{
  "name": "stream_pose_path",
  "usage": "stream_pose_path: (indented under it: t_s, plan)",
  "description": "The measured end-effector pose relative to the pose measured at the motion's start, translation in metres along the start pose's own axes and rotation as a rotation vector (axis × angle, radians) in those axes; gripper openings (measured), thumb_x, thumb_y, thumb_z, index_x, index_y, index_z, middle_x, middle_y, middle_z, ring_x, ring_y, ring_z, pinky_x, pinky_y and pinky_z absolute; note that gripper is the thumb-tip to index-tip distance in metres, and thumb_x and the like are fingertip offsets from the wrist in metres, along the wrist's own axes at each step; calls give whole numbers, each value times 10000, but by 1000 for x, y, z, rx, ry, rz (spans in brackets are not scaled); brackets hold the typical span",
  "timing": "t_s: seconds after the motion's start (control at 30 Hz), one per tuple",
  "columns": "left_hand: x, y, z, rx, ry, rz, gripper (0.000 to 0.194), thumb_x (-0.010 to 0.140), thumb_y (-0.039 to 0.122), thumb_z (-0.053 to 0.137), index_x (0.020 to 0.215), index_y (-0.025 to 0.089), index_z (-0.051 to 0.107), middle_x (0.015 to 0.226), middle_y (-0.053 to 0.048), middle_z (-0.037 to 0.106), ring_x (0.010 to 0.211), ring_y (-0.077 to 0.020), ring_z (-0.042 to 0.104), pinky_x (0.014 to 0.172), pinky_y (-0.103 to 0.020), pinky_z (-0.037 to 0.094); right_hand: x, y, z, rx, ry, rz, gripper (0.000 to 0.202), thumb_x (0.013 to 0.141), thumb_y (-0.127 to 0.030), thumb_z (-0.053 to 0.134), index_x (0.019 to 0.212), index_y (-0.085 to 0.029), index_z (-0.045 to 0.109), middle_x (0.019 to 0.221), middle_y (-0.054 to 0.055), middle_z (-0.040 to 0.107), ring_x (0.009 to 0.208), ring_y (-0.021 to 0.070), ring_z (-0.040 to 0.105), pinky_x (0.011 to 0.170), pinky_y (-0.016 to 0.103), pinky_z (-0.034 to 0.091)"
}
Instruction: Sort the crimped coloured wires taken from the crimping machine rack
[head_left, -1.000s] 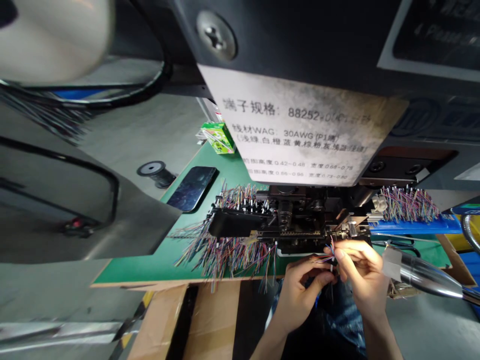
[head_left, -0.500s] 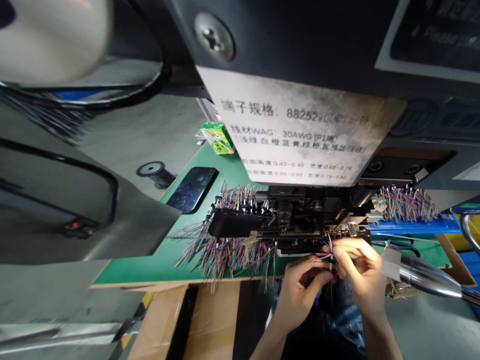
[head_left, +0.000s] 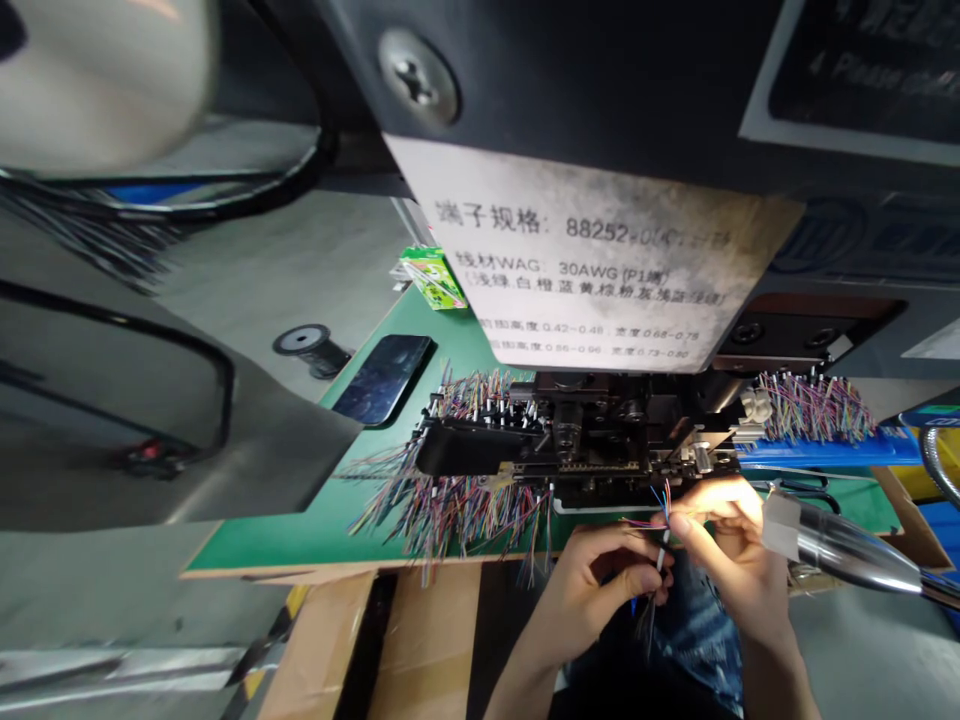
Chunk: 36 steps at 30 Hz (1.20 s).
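Observation:
A thin cable [head_left: 661, 550] with a white sleeve and fanned-out coloured wires at its top stands between my hands. My left hand [head_left: 616, 575] pinches the cable's lower part between thumb and fingers. Higher up, the thumb and forefinger of my right hand [head_left: 720, 530] close on the coloured wires. Both hands are just in front of the black crimping machine's lower tooling [head_left: 600, 440]. Loose dark wire ends hang below my left fingers.
Wire bundles [head_left: 457, 515] lie left of the machine, near a phone [head_left: 386, 378]. At right are a metal lamp tube [head_left: 855, 550] and a blue tray [head_left: 832, 453] with more wires. The labelled machine head [head_left: 592, 250] looms above.
Both hands have moved slightly down, away from the tooling. The cable's white sleeve and the spread wires show more plainly between the fingers.

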<state>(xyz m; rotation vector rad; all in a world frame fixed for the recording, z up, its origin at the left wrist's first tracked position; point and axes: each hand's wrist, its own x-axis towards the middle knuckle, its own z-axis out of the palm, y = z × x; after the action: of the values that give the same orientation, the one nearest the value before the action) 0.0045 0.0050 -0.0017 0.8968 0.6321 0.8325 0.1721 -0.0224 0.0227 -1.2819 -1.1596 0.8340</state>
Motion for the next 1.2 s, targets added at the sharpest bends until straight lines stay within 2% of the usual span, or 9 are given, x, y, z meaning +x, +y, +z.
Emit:
stream_pose_path:
  t_s: [0.1,0.2,0.3,0.63,0.97,1.1,1.2]
  plan:
    - [4,-4,1,56,52,46,213,812,389,922,809,185,862,767,-38,791,642,-154,724,682,-246,597,-1,4,4,33,33,44,57,954,-299,779,950,-246,799,809,16,802,573,169,659,546,290,538]
    - [7,-4,2,113,89,76,118,839,293,883,825,179,857,792,-41,806,664,-161,748,696,-237,603,-1,5,7,50,29,69,90,964,-307,765,952,-250,834,678,-6,768,506,165,627,515,289,543]
    - [8,-2,5,138,104,113,62,851,234,843,828,177,849,801,-39,809,666,-166,759,705,-240,617,0,4,10,68,65,101,112,955,-319,772,960,-240,852,683,5,772,481,161,624,482,285,553]
    - [7,-5,7,142,134,165,36,851,191,822,845,187,857,792,-36,819,666,-178,782,703,-248,649,3,-1,14,158,53,143,82,935,-241,768,947,-270,844,655,-25,777,457,149,649,459,251,558]
    - [8,-4,7,181,132,178,64,869,230,811,843,181,843,794,-42,817,672,-181,781,699,-251,645,4,5,13,138,35,106,116,954,-339,798,965,-234,847,640,-3,766,456,154,645,478,260,564]
    - [7,-9,4,175,133,171,163,873,339,840,853,178,848,816,-55,817,671,-185,773,694,-270,641,7,17,3,15,-41,-14,140,983,-337,770,1016,-231,856,640,9,761,462,161,630,446,261,533]
    - [3,-11,-1,132,95,122,259,850,441,876,863,182,860,783,-52,804,644,-172,752,666,-265,623,10,18,-5,-156,-48,-156,103,986,-295,757,985,-246,848,733,17,765,536,157,628,508,269,525]
